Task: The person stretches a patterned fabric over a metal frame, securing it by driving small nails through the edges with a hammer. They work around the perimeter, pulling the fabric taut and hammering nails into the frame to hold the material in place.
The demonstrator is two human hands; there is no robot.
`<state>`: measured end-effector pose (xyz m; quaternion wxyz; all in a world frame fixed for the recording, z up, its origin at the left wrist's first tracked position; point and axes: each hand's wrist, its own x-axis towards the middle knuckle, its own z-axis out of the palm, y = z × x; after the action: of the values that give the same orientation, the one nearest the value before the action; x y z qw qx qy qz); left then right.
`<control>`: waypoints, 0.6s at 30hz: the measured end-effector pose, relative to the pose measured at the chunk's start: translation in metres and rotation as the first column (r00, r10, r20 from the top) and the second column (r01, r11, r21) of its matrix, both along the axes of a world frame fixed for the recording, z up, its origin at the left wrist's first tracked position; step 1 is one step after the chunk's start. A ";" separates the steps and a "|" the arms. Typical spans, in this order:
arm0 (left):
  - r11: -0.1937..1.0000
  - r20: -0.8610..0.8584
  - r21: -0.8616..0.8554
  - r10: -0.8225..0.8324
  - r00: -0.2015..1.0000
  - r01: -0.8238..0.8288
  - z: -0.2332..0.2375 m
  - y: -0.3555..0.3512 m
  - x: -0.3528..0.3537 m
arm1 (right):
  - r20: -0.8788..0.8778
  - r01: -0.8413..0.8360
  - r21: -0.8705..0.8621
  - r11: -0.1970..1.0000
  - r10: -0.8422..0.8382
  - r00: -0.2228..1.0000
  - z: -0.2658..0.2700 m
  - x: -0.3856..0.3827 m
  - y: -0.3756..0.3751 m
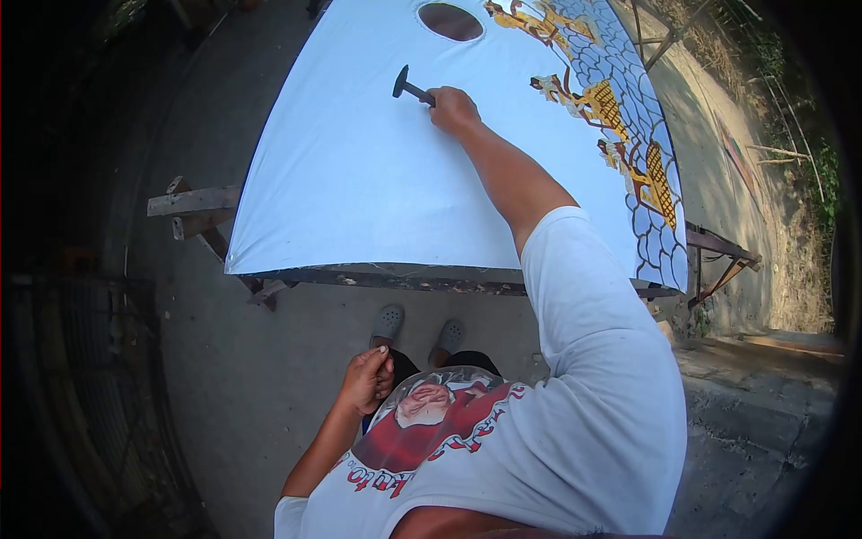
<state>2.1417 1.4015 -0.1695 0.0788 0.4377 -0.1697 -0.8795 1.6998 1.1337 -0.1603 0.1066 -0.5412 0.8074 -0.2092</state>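
Right arm's out over the white cloth [359, 189], and my right hand [455, 110] has its fingers [441, 96] wrapped round the handle of a black tool [416, 90], flared head to the left, on the far half of the cloth; touching it or not, I can't tell! Down by my waist, my left hand [366, 381] is curled in, gap narrow, anything inside hidden from me. Beyond the tool, a dark oval [452, 22]; along the right, gold-and-brown figures [606, 105] on blue stonework; grey clogs [389, 322] below the near edge.
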 end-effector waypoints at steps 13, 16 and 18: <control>0.986 -0.023 -0.169 -0.010 1.000 0.006 0.040 -0.041 -0.054 | 0.124 -0.081 -0.143 0.986 0.099 0.987 0.021 0.033 0.016; 0.960 -0.038 -0.279 -0.004 0.999 -0.007 0.058 -0.066 -0.085 | 0.521 -0.033 -0.157 0.987 0.111 0.846 0.048 0.060 0.068; 0.957 -0.039 -0.289 0.015 0.999 -0.026 0.061 -0.078 -0.103 | 0.660 -0.022 -0.125 0.992 0.100 0.745 0.074 0.079 0.114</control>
<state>2.0388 1.3232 -0.1086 0.1542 0.4071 -0.2904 -0.8521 1.7787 1.2475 -0.0860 0.3638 -0.4625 0.6858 -0.4283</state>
